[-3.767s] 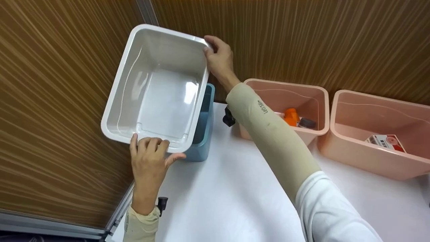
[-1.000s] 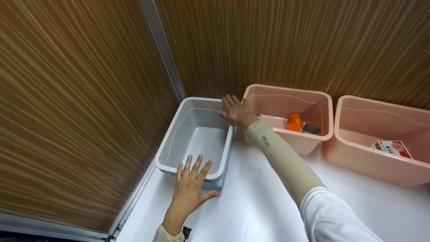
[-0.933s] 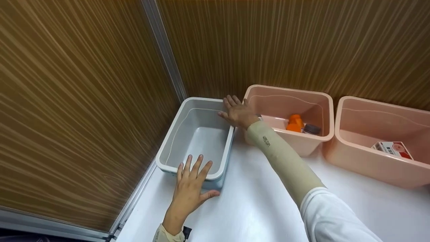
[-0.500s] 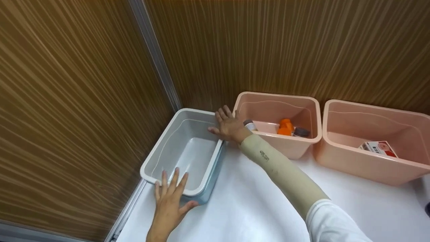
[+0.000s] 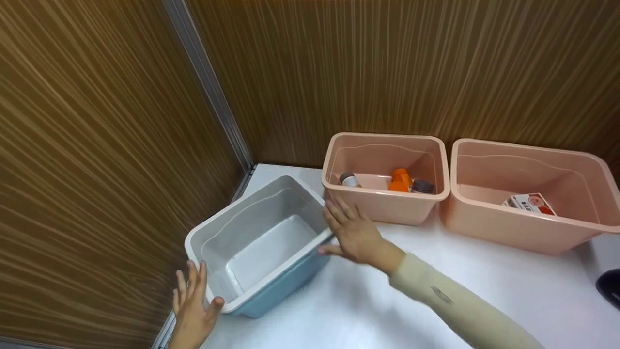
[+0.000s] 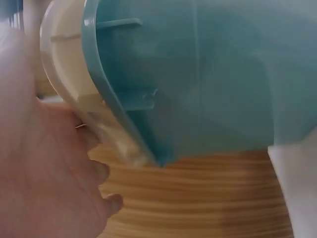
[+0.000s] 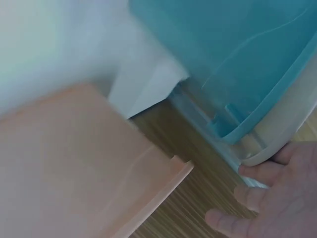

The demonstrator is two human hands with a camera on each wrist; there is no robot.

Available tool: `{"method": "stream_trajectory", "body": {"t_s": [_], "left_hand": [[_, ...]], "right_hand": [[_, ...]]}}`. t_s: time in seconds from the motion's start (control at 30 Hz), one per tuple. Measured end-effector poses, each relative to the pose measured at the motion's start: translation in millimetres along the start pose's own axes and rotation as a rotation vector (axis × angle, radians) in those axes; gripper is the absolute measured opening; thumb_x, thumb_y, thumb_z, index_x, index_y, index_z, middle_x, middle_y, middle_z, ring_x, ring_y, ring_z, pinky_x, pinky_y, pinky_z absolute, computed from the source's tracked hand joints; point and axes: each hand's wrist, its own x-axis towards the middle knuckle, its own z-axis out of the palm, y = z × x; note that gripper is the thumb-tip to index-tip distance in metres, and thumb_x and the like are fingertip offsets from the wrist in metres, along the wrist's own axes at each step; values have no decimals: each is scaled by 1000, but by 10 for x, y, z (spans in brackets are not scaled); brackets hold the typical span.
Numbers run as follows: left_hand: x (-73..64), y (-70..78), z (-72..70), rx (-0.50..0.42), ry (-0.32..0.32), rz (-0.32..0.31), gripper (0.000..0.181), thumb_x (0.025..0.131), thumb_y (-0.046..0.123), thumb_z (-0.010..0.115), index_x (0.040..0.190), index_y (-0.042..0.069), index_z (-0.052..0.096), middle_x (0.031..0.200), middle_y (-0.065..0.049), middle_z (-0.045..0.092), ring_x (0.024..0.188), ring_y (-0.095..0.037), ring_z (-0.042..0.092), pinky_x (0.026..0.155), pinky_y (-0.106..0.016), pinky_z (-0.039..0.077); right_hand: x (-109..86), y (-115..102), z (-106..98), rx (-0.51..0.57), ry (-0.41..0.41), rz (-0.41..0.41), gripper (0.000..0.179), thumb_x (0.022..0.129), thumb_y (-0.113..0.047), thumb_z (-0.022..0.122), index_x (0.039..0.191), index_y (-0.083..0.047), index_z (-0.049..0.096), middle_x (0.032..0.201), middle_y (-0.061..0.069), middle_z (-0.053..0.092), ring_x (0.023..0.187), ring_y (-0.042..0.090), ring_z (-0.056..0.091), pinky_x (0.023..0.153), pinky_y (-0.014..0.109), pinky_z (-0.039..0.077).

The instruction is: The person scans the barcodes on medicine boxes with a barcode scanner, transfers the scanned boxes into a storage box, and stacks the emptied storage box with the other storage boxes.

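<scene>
A pale grey plastic bin sits nested in a blue bin of like shape, blue wall showing below its rim. The pair stands diagonally on the white table, left of the pink bins. My left hand is at the near left end, fingers spread and fingertips right at the rim. At the opposite end my right hand lies with extended fingers along the grey rim, thumb apart near the front side. In the right wrist view its fingertips meet that rim; the left wrist view shows both rims stacked beside the left palm.
A smaller pink bin holds orange bottles and dark-capped ones. Right of it, a larger pink bin contains a red-and-white box. Wood-grain walls meet behind the blue bin. A black object lies at the right edge.
The grey bin, first held above the blue one, came down into it. Since then both have turned clockwise together, their far end leaving the corner. The hands moved with them, and the head view shifted.
</scene>
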Motion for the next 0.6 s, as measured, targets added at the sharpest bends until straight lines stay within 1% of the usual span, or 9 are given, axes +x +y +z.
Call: {"method": "stream_trajectory", "body": {"t_s": [0.13, 0.2, 0.3, 0.37, 0.43, 0.6], "left_hand": [[149, -12, -6, -51, -105, -58, 82, 96, 53, 42, 153, 14, -2, 156, -15, -8, 136, -40, -19, 98, -69, -9], [249, 12, 20, -89, -147, -73, 81, 96, 49, 45, 153, 16, -2, 156, -12, -9, 136, -40, -19, 98, -69, -9], [416, 73, 94, -126, -184, -86, 76, 97, 43, 48, 153, 22, 2, 156, -8, -9, 137, -36, -19, 100, -67, -9], [530, 118, 166, -138, -197, -80, 74, 97, 41, 49, 153, 25, 4, 156, -7, -9, 138, -34, -19, 101, -65, -9], [647, 170, 242, -135, -200, -59, 74, 97, 41, 50, 153, 25, 5, 156, -7, -10, 138, -32, -18, 103, -63, -8], [936, 302, 410, -103, -173, 4, 80, 94, 46, 53, 153, 23, 6, 155, -8, -13, 138, -26, -20, 106, -55, -10]], "right_hand": [[-582, -141, -21, 46, 125, 61, 91, 82, -70, 49, 143, -3, 40, 150, 13, 31, 138, 36, 19, 101, 61, 24], [-818, -209, -30, 57, 164, 102, 88, 82, -67, 53, 142, -5, 42, 150, 12, 31, 138, 38, 20, 99, 61, 27], [-1101, -281, -38, 78, 201, 175, 85, 82, -66, 54, 142, -6, 43, 150, 12, 31, 136, 41, 21, 96, 62, 31], [-1240, -294, -45, 83, 210, 220, 83, 83, -66, 53, 141, -7, 45, 150, 13, 30, 136, 42, 21, 93, 62, 33], [-1341, -282, -58, 92, 224, 260, 79, 83, -64, 55, 139, -8, 48, 150, 16, 30, 135, 44, 21, 90, 62, 36], [-1462, -212, -108, 112, 257, 350, 63, 83, -57, 62, 125, -10, 61, 146, 20, 35, 133, 45, 27, 87, 61, 39]]}}
